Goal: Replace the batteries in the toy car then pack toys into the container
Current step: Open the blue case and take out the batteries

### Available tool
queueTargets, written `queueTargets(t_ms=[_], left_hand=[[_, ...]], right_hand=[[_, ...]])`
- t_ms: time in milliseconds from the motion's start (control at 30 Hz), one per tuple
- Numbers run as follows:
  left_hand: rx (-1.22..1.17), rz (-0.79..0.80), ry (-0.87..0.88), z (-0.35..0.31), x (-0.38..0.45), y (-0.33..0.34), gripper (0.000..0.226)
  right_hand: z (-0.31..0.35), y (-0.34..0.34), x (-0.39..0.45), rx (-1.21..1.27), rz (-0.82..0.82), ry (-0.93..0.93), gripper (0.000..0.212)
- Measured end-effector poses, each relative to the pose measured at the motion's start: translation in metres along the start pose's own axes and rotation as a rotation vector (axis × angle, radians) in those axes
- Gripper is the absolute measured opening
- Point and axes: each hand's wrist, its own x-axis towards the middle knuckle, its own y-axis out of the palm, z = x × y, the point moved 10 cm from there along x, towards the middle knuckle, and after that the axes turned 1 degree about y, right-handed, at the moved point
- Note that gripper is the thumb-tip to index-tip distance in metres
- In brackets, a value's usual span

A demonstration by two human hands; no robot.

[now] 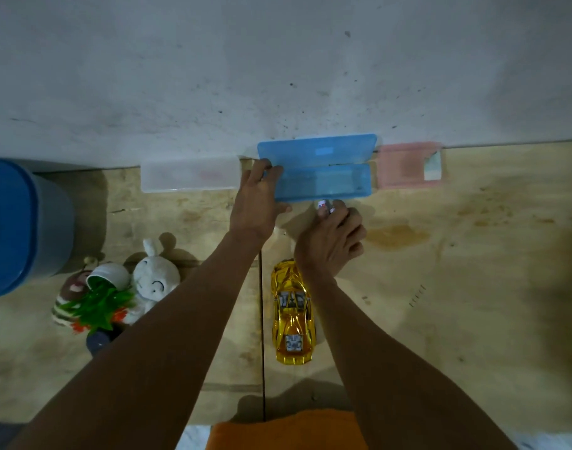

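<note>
1. Left hand [257,203] lies over the left end of the open translucent blue plastic hinged case [320,172]. Its fingers [271,172] are curled over the near-left rim, thumb on the front edge. Likely pinning the case so it doesn't slide while the other hand works.
2. Right hand [331,241] is just in front of the case's near edge. Its fingers [338,212] are clamped on a small white cylindrical battery with red-blue print [324,206]. Battery tip points toward the case tray.
3. Can't tell from the pose whether the battery is going into the case or coming out.
4. Shiny gold plastic toy car [292,311] sits on the plywood counter [456,271], directly behind the right wrist, well apart from both sets of fingers. Parked close, probably for quick reach during the battery swap.
5. Clear frosted plastic box [190,175] sits just left of the left fingers; pink plastic box [408,165] lies right of the case, against the wall.
6. White plush rabbit [154,280], green plastic plant in a white pot [104,297] and a striped brown plush toy [68,297] are clustered well left of the left forearm, presumably awaiting packing.
7. Large blue plastic lidded container [18,227] stands far left, not yet touched.
</note>
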Motion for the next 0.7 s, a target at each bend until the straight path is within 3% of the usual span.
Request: queueTargets(t_ms=[400,700], left_hand=[[-0.014,-0.014,0.017,-0.002,-0.001,-0.002,0.071],[0.0,-0.016,0.027,-0.004,-0.003,-0.002,0.069]], right_hand=[[-0.002,-0.013,0.004,0.185,0.125,-0.033,0.039],[-0.01,-0.045,0.046,0.321,0.203,-0.207,0.019]])
